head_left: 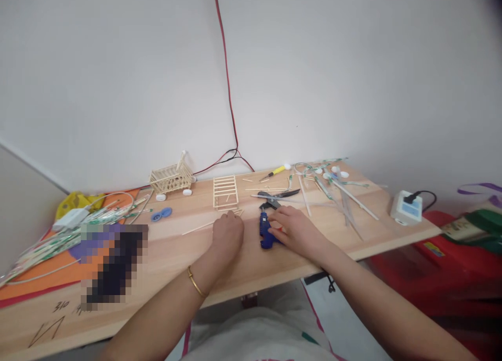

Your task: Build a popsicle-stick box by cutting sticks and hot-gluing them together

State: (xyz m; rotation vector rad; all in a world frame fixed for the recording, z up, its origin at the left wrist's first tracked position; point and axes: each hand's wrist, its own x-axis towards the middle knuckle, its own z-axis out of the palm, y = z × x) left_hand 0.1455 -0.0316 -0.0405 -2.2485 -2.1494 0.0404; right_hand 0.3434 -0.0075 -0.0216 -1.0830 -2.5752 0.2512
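My left hand [228, 234] rests on the wooden table with its fingers curled closed. A thin wooden stick [198, 228] runs in under those fingers, and short stick ends show just past the fingertips. Right beyond stands a ladder-like frame of thin sticks [225, 185]. My right hand [296, 230] grips a blue hot glue gun [265, 234] from the right, thumb and fingers about its orange trigger. The gun lies on the table, nozzle pointing away from me. Black-handled pliers or cutters [270, 200] lie just past the nozzle; their exact kind is unclear.
At the back left stands a small stick-built cart [171, 179] on white wheels. Blue round pieces [161, 214] lie before it. Wrapped sticks cover an orange sheet [47, 272]. A yellow-handled screwdriver [278, 170], glue sticks [355, 199] and a white power socket [407, 207] lie rightward.
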